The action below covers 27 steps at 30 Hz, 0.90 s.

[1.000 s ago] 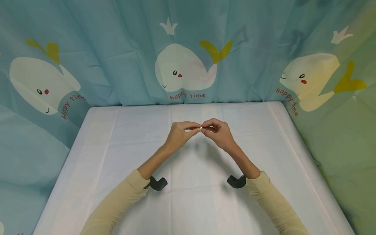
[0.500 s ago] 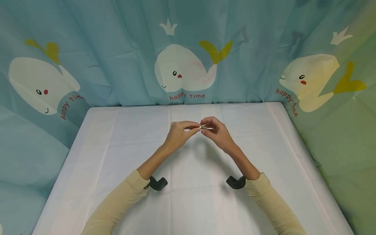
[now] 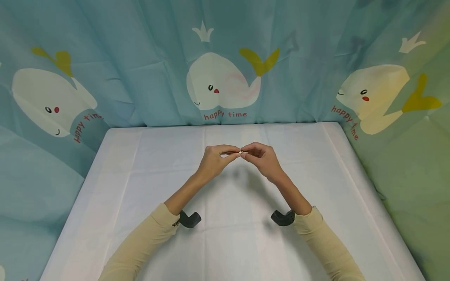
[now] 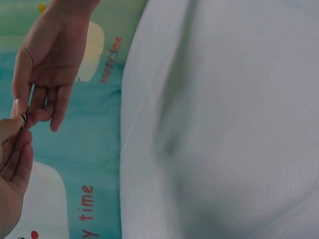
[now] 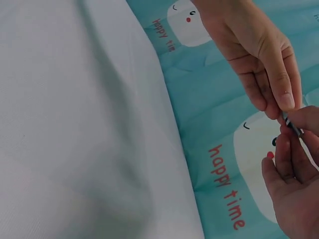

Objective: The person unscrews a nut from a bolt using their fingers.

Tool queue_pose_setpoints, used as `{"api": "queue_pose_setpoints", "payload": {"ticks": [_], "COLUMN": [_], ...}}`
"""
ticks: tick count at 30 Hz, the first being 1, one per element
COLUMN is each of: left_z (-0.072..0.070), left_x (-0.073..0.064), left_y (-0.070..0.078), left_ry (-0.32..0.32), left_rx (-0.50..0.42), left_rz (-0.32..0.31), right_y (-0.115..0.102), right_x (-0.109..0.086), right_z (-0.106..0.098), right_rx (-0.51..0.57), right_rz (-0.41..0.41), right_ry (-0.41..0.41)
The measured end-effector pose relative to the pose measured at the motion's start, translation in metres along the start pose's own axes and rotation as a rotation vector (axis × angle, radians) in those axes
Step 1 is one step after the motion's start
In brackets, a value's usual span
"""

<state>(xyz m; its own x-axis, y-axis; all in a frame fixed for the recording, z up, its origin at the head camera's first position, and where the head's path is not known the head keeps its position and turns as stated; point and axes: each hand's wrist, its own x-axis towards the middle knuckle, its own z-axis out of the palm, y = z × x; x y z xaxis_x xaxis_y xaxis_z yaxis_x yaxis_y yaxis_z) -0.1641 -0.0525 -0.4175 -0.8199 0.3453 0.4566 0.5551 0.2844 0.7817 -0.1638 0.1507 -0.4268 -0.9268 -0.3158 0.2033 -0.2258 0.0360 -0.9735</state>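
Note:
A small shiny metal piece with a slender shaft is held between the two hands, above the white table. My left hand pinches its left end between thumb and fingers. On the other side my right hand pinches it with thumb and index finger, the shaft pointing into that hand. In the right wrist view the metal piece looks ridged and dark. Fingertips hide most of it, so its exact kind is unclear. The left wrist view shows only a dark sliver of the metal piece.
A white cloth covers the table. Behind and beside it hangs a blue-green curtain printed with whales. A black wrist mount sits at the left sleeve, and another black mount at the right one.
Half a second ago the right fingers were spread apart, with thin prongs showing between them. Now they have closed back onto the piece. The left hand has stayed nearly still.

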Motion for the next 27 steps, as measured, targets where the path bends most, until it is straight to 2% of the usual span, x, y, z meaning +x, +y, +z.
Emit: {"api": "queue_pose_setpoints", "payload": {"ticks": [6,17,22,27], "left_z": [-0.0011,-0.0024,-0.0033,-0.0034], "left_x": [-0.0006,-0.0007,-0.0017,-0.0018], "left_y": [-0.001,-0.0013,0.0006,0.0007], "left_ry": [0.01,0.033,0.023,0.021], "left_rx": [0.0,0.007,-0.011,-0.004], "left_rz": [0.0,-0.02,-0.032,-0.026], "right_y": [-0.0005,-0.0014,-0.0015,-0.0014], "right_x": [0.0008,0.0022,0.0011,0.0017], "right_z": [0.0008,0.003,0.005,0.0057], "right_rx": [0.022,-0.045,-0.023,-0.027], "right_rz": [-0.043,-0.005,0.053,0.027], "right_ry": [-0.012,-0.029,0.02,0.029]}}
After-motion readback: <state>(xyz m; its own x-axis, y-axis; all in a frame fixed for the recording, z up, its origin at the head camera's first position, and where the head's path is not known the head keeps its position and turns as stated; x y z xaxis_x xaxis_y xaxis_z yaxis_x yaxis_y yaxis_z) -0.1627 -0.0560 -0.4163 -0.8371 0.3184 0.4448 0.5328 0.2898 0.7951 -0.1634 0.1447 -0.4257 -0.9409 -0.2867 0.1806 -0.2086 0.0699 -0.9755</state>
